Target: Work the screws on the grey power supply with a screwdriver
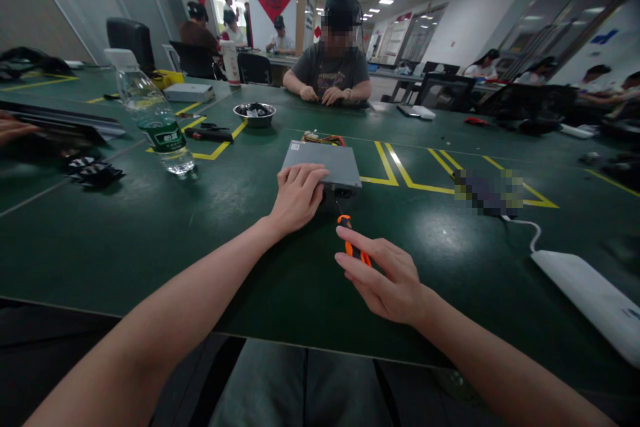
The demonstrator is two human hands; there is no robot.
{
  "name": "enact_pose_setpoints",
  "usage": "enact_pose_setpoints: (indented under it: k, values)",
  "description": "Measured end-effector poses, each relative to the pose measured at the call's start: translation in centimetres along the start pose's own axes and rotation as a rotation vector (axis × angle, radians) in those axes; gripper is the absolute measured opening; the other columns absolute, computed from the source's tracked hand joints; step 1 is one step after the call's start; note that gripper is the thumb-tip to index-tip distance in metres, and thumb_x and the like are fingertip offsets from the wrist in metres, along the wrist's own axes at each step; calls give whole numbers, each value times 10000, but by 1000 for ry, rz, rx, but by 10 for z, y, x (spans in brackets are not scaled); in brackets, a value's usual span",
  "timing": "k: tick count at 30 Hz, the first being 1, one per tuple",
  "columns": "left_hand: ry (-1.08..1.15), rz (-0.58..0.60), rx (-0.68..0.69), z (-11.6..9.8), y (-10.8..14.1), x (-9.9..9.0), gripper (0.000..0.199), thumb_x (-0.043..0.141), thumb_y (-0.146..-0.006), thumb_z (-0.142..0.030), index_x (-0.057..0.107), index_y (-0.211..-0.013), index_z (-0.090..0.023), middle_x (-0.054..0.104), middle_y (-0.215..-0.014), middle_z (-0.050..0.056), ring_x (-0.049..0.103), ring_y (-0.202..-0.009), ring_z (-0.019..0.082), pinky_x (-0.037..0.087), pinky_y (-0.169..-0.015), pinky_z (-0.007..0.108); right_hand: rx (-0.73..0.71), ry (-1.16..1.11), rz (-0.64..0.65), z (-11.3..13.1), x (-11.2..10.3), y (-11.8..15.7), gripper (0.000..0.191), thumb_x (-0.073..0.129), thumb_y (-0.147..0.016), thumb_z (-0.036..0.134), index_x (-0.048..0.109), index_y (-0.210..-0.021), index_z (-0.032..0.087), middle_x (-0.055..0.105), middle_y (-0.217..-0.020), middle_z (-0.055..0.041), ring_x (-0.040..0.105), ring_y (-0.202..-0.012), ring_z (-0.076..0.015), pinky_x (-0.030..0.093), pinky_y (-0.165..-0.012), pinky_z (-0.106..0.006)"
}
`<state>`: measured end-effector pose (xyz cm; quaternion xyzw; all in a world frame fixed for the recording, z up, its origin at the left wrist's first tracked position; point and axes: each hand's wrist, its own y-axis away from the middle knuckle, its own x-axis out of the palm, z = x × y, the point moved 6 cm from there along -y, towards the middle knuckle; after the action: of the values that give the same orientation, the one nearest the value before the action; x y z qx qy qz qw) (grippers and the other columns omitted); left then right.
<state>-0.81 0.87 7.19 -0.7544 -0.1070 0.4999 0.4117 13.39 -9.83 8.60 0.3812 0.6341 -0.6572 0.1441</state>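
Observation:
A grey metal computer power supply [341, 165] lies on the green table in front of me, with its power socket side facing me. My left hand [299, 197] grips its near left corner, fingers over the top and thumb down at the near side. In my right hand [387, 273] is a screwdriver [349, 249] with an orange and black handle, held between thumb and fingers. Its thin shaft points up toward the socket side. Whether the tip touches the case I cannot tell. Coloured cables [325, 139] come out behind the power supply.
To the left stand a water bottle [163, 130], a metal bowl [255, 113] with small dark parts and a black tool [207, 133]. At right a white power bank [585, 290] has a cable to a blurred dark device [483, 192]. A co-worker [333, 47] sits opposite.

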Motion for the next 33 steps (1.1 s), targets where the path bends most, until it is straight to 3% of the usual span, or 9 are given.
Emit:
enact_pose_setpoints:
  k: [4,10,16,20,23,25,29,33]
  values:
    - [39,-52,20,1,0,-3,140,399,-888,-191,525,-922,-242,576,-1135,-9,492,-1045,148,247,-911,358,-8,-5,-37,2,1,-2,237,576,-770,92,535,-999,135,581,-1116,-172,598,-809,-132,497,-641,-248]
    - [53,-83,33,1,1,-2,139,376,-883,-165,505,-894,-215,576,-1106,12,494,-1026,148,246,-907,364,-30,-39,86,3,5,-2,272,418,-855,159,497,-1105,85,522,-1157,-238,528,-1067,-229,512,-722,-314]
    - [20,-92,21,3,0,0,178,342,-907,-202,506,-840,-190,582,-1037,30,488,-965,156,264,-898,367,-37,9,-24,5,6,0,268,600,-788,205,494,-1020,121,598,-1072,-190,603,-874,-162,504,-646,-273]
    - [13,-95,14,3,0,-1,136,382,-896,-216,485,-811,-189,580,-1015,28,498,-941,154,267,-896,367,16,-52,-21,2,9,4,289,647,-755,243,458,-947,139,602,-1081,-189,610,-853,-154,507,-645,-260]
    - [41,-89,-25,4,1,-2,48,443,-845,-191,463,-887,-180,561,-1079,53,495,-985,166,278,-893,362,-3,-63,58,4,11,2,286,566,-806,230,456,-1045,118,565,-1126,-207,585,-969,-186,512,-704,-281]
    - [44,-61,-27,2,1,-2,197,464,-811,-172,448,-1008,-168,544,-1136,69,481,-1032,180,275,-905,365,-28,-16,104,7,12,-1,292,501,-828,181,465,-1115,137,543,-1150,-196,581,-977,-188,509,-707,-284]
    - [-19,21,21,-3,1,-1,380,472,-805,-201,420,-1180,-183,515,-1220,68,431,-1124,221,239,-934,391,-23,78,25,7,7,-3,268,561,-801,199,506,-1062,173,587,-1059,-156,612,-817,-162,499,-639,-273]
    - [-51,48,32,-4,1,0,409,462,-825,-244,420,-1228,-189,510,-1233,65,421,-1136,229,229,-937,397,48,-41,-20,2,8,2,335,605,-784,250,424,-1051,158,582,-1114,-184,609,-877,-169,508,-652,-275]
